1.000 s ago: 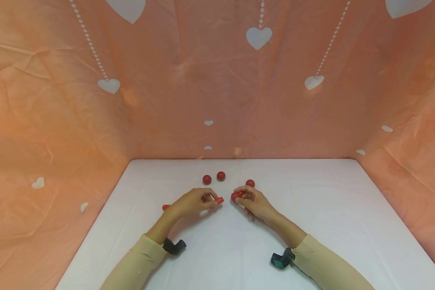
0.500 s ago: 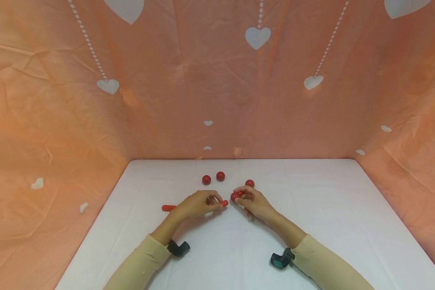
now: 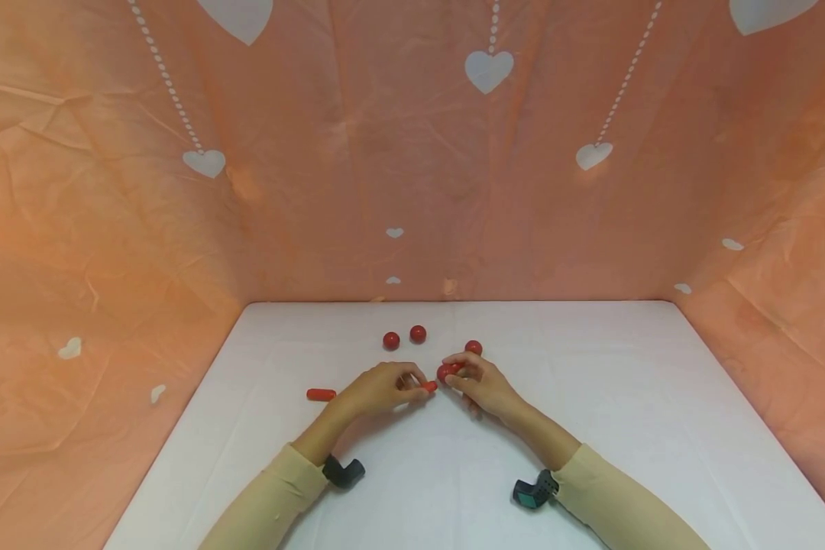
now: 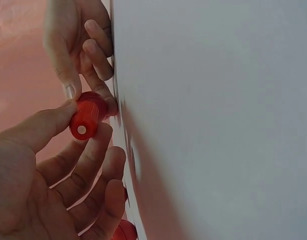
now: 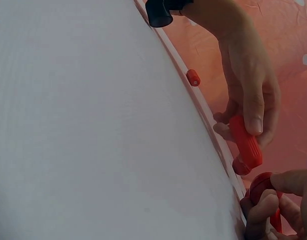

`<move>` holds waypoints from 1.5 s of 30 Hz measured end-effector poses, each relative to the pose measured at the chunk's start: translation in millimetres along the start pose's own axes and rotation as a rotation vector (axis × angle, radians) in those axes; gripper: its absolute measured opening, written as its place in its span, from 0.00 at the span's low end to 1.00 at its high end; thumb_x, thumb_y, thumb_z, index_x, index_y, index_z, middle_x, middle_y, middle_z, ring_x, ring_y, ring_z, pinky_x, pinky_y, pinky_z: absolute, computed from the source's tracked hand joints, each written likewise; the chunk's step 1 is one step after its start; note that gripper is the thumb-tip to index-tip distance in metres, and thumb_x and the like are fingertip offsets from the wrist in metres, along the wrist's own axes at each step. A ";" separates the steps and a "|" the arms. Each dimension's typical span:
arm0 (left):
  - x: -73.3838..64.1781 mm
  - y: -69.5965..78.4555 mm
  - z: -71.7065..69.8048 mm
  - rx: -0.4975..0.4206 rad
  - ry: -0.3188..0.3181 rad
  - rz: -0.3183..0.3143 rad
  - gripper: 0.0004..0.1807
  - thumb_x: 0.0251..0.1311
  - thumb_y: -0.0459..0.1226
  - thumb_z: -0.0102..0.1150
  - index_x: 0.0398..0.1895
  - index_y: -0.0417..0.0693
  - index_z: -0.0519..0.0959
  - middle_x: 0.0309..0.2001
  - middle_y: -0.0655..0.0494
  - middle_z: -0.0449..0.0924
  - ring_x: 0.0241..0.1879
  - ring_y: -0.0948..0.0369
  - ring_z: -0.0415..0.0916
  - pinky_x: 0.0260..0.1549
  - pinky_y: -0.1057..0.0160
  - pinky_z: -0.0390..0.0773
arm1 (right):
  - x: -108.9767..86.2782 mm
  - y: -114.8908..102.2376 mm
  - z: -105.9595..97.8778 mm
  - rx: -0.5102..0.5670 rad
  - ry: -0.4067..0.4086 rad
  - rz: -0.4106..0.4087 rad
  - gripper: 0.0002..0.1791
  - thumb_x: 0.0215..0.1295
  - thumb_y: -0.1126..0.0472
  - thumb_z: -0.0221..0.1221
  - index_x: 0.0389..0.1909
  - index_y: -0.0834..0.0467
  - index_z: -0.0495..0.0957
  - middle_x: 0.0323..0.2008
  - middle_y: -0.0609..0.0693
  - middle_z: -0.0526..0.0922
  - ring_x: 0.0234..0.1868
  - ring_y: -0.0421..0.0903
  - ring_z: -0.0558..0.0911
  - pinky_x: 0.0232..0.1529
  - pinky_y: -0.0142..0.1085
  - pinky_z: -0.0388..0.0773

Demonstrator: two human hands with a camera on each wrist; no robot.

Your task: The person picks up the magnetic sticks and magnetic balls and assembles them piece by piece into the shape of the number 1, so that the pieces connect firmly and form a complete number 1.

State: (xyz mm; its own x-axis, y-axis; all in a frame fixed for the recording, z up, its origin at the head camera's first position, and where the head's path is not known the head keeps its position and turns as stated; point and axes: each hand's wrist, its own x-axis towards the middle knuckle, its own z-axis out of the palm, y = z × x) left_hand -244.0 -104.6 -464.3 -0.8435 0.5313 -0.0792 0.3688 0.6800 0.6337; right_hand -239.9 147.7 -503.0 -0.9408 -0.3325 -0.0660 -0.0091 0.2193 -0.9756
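My left hand (image 3: 381, 388) pinches a short ribbed red plastic rod (image 5: 247, 142) between thumb and fingers. A pale round spot (image 4: 82, 130) marks the rod's end in the left wrist view. Facing it, my right hand (image 3: 483, 388) grips a glossy red ball (image 3: 444, 373) with thumb and fingertips. Another red piece (image 5: 276, 221) shows beside that ball, partly covered by the right fingers. In the head view the left rod's tip is right by the held ball; the left wrist view has the rod overlapping the ball.
A second red rod (image 3: 321, 395) lies left of my left wrist. Two loose red balls, one at left (image 3: 391, 341) and one at right (image 3: 418, 334), sit farther back. Another ball (image 3: 473, 347) lies just beyond my right hand. Orange cloth (image 3: 412, 191) hangs behind the white table (image 3: 591, 367).
My left hand has moved right and slightly nearer with its rod, closing the gap to the held ball. The rod on the table now shows fully. My right hand stays in place.
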 end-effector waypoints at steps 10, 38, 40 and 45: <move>1.9 2.8 3.7 0.006 0.010 -0.017 0.09 0.70 0.47 0.71 0.49 0.59 0.86 0.35 0.65 0.85 0.38 0.63 0.79 0.43 0.55 0.81 | 0.6 1.0 0.1 -0.010 -0.003 -0.010 0.19 0.77 0.59 0.65 0.64 0.57 0.79 0.43 0.56 0.81 0.17 0.42 0.71 0.18 0.30 0.71; 4.9 7.8 6.6 -0.006 0.035 -0.045 0.12 0.71 0.50 0.70 0.50 0.57 0.86 0.34 0.65 0.84 0.36 0.62 0.78 0.38 0.58 0.79 | -0.9 -0.4 -0.3 -0.010 -0.010 -0.011 0.21 0.76 0.60 0.66 0.66 0.57 0.78 0.46 0.58 0.81 0.18 0.42 0.72 0.18 0.30 0.72; 5.2 8.0 6.6 -0.005 0.035 -0.052 0.12 0.71 0.50 0.70 0.50 0.57 0.86 0.34 0.64 0.84 0.36 0.62 0.78 0.38 0.58 0.79 | -1.1 -0.3 -0.4 -0.018 -0.010 -0.008 0.22 0.76 0.60 0.67 0.67 0.56 0.77 0.46 0.58 0.81 0.18 0.42 0.73 0.19 0.30 0.72; 5.0 7.5 6.4 -0.013 0.031 -0.060 0.12 0.71 0.50 0.70 0.50 0.57 0.86 0.35 0.64 0.84 0.37 0.61 0.78 0.40 0.57 0.81 | -1.4 -0.6 -0.6 -0.035 -0.003 -0.009 0.22 0.75 0.59 0.67 0.66 0.56 0.78 0.45 0.58 0.81 0.18 0.43 0.73 0.19 0.30 0.73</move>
State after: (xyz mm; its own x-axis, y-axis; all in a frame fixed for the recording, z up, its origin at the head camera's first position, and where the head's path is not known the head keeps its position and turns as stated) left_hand -243.0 -93.6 -464.9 -0.8756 0.4738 -0.0940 0.3122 0.7035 0.6384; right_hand -238.8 148.6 -502.2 -0.9397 -0.3370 -0.0578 -0.0294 0.2479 -0.9683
